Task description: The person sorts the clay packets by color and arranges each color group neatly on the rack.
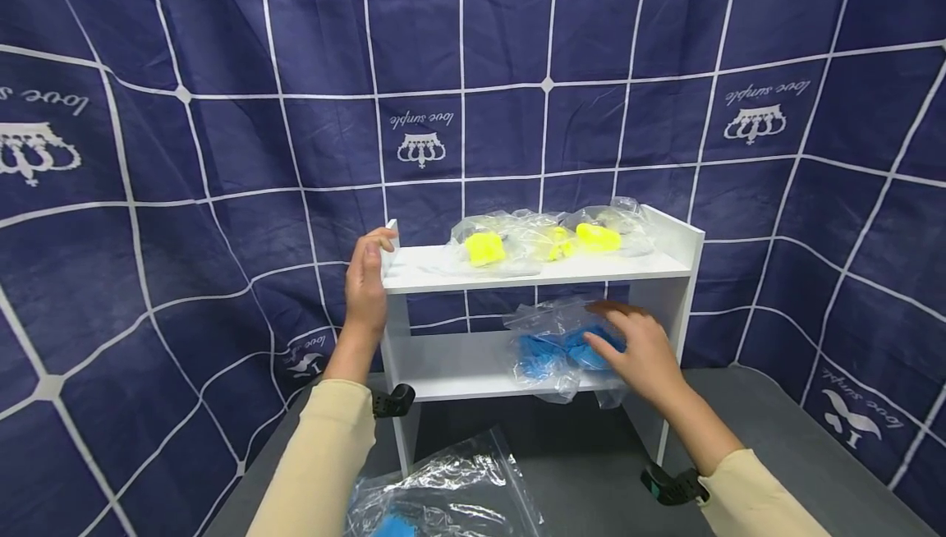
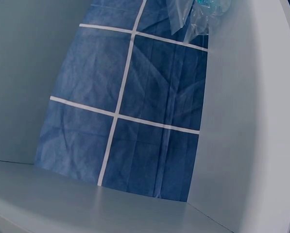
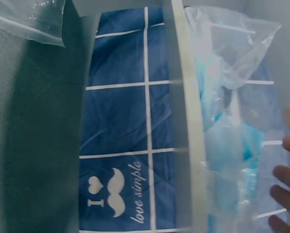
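Note:
A white two-tier shelf (image 1: 454,360) stands ahead of me. At its upper left corner my left hand (image 1: 365,286) grips the side panel, fingers bent over the edge. On the lower tier, towards the right, lie clear plastic bags with blue contents (image 1: 543,352); some plastic hangs over the front edge. Beside these my right hand (image 1: 641,350) is held with relaxed, parted fingers (image 3: 288,177). Whether its fingertips touch the plastic cannot be told. Clear bags with yellow contents (image 1: 485,249) rest along the upper tier. What exactly the bags contain is unclear.
A large clear zip bag (image 1: 466,484) with something blue inside lies on the dark grey tabletop (image 1: 539,447), in front of the shelf at left. Navy cloth (image 1: 502,44) with white grid lines hangs behind and at both sides.

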### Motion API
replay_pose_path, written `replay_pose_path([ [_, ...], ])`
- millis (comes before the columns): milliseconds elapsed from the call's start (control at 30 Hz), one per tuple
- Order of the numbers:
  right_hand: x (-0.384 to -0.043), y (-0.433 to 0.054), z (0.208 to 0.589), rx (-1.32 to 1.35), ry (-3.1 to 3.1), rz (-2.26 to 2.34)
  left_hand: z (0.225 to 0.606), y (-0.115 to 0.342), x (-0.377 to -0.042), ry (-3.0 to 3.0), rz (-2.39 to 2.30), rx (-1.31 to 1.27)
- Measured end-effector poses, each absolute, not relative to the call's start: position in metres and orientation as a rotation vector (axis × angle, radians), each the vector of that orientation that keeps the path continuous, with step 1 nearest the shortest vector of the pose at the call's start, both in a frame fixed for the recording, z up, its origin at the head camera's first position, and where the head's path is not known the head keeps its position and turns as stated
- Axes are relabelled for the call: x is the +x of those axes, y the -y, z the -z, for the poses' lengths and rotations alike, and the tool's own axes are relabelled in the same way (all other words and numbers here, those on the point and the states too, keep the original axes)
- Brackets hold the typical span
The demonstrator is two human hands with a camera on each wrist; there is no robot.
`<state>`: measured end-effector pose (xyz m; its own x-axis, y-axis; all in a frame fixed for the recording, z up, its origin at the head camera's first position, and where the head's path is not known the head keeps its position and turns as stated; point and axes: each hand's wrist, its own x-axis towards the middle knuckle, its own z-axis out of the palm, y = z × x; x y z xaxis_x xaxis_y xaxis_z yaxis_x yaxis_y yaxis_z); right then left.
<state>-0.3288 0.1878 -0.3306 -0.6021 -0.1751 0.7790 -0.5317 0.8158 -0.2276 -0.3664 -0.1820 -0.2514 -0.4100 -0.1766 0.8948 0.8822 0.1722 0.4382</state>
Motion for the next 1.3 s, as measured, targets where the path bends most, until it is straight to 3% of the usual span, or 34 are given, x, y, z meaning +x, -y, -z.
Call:
replay_pose_path([
  [300,-0.31,-0.206,0.278,0.493,1.497,-0.64,0.251,0.182,-0.366,1.499,1.416,-0.728],
  [533,-0.325,-0.234,0.234,0.31,1.697,-0.905,0.251,0.184,-0.368,1.487,1.407,-0.724],
  [767,-0.35,-0.259,0.232,0.381,1.913,-1.432,0.251,0.183,-0.368,1.488,1.404,-0.716],
  [1300,-0.356,-0.263,0.242,0.481,1.851,-1.487,0.256,0.188,-0.347,1.618,1.557,-0.66],
])
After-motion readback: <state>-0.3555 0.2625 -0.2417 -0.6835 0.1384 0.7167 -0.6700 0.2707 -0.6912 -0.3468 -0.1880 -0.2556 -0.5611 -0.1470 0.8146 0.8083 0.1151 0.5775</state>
